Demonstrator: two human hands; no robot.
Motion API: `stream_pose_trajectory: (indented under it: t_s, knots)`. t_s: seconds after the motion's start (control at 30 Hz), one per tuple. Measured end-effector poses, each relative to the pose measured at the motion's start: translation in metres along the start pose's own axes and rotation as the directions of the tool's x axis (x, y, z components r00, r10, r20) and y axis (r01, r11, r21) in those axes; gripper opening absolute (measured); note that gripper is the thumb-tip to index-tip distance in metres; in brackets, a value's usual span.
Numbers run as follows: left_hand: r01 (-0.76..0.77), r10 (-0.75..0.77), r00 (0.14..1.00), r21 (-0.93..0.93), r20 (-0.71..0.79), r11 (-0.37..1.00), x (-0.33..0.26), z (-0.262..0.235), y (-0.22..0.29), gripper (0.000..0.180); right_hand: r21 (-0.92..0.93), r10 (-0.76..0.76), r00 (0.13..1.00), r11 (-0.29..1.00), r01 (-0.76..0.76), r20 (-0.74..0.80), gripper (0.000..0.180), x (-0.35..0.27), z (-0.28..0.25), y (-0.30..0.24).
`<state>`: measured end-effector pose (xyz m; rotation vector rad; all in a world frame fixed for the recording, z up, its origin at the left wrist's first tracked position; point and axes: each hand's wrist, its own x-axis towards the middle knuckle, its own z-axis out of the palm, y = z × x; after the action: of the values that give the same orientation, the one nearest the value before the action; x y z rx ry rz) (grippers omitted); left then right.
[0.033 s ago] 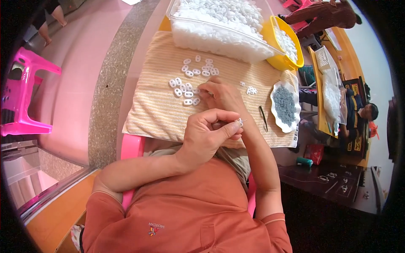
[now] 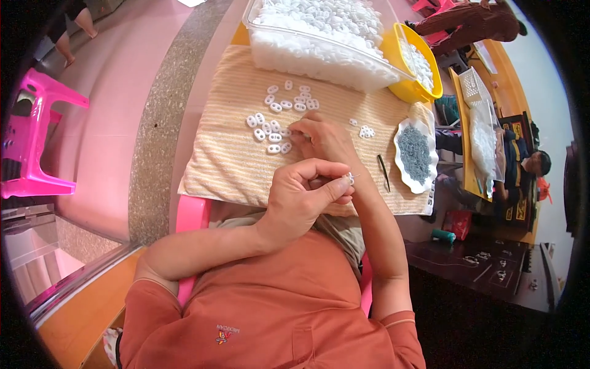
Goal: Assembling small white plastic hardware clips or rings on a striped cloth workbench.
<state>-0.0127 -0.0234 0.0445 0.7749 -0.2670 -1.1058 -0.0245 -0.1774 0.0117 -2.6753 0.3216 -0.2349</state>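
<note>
My left hand point(image 2: 307, 197) is raised over the near edge of a striped beige towel point(image 2: 227, 160), pinching a small white plastic piece point(image 2: 349, 179) between thumb and fingers. My right hand point(image 2: 327, 140) rests knuckles-up on the towel, its fingertips touching a loose cluster of white ring-shaped pieces point(image 2: 270, 132). The back of the hand hides whether those fingers hold one. More white pieces point(image 2: 294, 102) lie farther back, and a few point(image 2: 366, 131) lie to the right of that hand.
A clear tub point(image 2: 319, 58) heaped with white pieces stands at the back, a yellow bowl point(image 2: 402, 83) beside it. A white scalloped dish of grey bits point(image 2: 416, 154) and a dark thin tool point(image 2: 383, 172) lie right. A pink stool point(image 2: 31, 141) stands left. A person point(image 2: 525, 166) sits far right.
</note>
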Motion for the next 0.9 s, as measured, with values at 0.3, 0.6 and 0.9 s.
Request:
stream_pose_trajectory:
  t_s: [0.3, 0.6, 0.9]
  knots:
    - [0.021, -0.021, 1.000, 0.003, 0.009, 1.000, 0.000, 0.000, -0.005, 0.018, 0.014, 0.002, 0.999, 1.000, -0.002, 0.044, 0.018, 0.004, -0.005, -0.015]
    - [0.029, -0.029, 0.999, 0.017, 0.013, 0.999, 0.001, -0.002, -0.006, 0.017, 0.002, 0.000, 0.999, 1.000, 0.000, 0.054, 0.016, 0.005, 0.000, -0.011]
    - [0.047, -0.047, 0.999, -0.002, 0.025, 0.999, -0.001, -0.001, -0.005, 0.016, 0.126, 0.047, 0.993, 0.990, -0.060, 0.106, 0.021, 0.006, -0.001, -0.009]
